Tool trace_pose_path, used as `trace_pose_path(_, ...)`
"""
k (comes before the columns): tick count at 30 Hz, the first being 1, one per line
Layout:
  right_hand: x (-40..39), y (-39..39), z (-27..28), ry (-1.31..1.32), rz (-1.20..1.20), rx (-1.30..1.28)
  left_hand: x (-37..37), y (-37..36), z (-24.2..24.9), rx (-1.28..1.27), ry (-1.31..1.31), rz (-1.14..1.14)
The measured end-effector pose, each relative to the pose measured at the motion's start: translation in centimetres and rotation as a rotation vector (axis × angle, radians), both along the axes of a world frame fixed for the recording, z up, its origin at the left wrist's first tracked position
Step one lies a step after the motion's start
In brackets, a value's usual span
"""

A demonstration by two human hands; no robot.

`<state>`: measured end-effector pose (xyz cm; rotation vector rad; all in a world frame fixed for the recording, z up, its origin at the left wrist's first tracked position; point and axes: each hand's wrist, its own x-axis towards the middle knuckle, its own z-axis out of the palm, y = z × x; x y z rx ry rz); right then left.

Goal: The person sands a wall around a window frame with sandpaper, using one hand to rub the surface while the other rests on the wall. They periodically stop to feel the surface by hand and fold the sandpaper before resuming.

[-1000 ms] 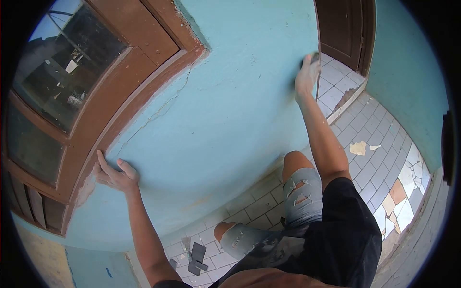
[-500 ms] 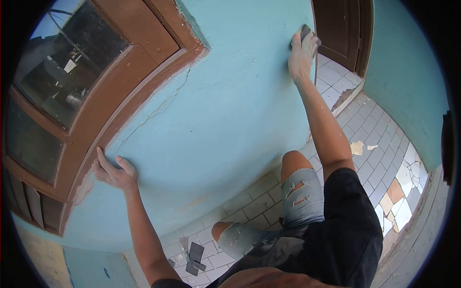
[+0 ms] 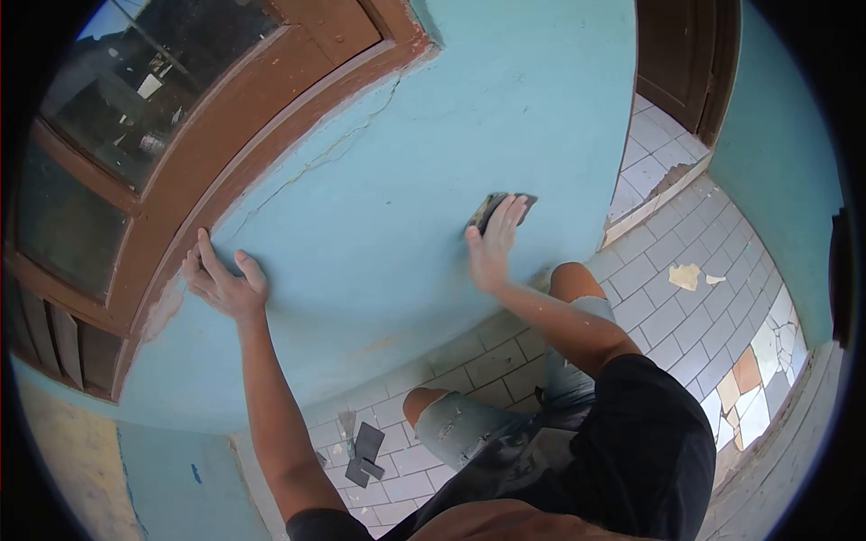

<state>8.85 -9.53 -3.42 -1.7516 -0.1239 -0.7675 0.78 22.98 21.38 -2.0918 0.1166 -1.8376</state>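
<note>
My right hand (image 3: 492,252) presses a dark piece of sandpaper (image 3: 487,213) against the light blue wall (image 3: 388,270), its edges showing on both sides of the fingers. Lower left, my left hand (image 3: 229,287) rests on the wall with fingers spread and holds nothing. Its fingertips touch beside the brown wooden window frame (image 3: 203,135). A thin crack (image 3: 317,162) runs across the wall from the frame's corner down toward the left hand.
Dark sheets (image 3: 368,444) lie on the tiled floor (image 3: 410,462) by a scraper-like tool (image 3: 347,422). A brown door (image 3: 675,63) stands upper right, past a step with a broken edge (image 3: 663,187). Pale flakes (image 3: 685,276) lie on the floor at right.
My right hand has swept the sandpaper down and left from near the wall's doorway edge to its middle. My left hand stays by the window frame. The view has shifted slightly.
</note>
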Motion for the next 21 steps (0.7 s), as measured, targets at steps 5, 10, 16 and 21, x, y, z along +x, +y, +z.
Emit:
trace_pose_path(5,11.9,-16.1,5.3,0.072,-0.439,0.24,0.0,0.4,-0.3,0.055,0.008,-0.004)
trace_pose_path(10,7.0,-4.9,3.6,0.047,-0.407,0.241,0.1,0.5,-0.2,0.076,0.011,-0.023)
trace_pose_path(16,-2.7,1.9,-2.1,-0.022,0.157,-0.165,-1.1,2.0,0.1,0.147,0.125,-0.023)
trace_pose_path(21,8.6,-12.4,4.5,-0.052,-0.327,0.125,-0.2,1.3,-0.4,0.119,0.106,0.002)
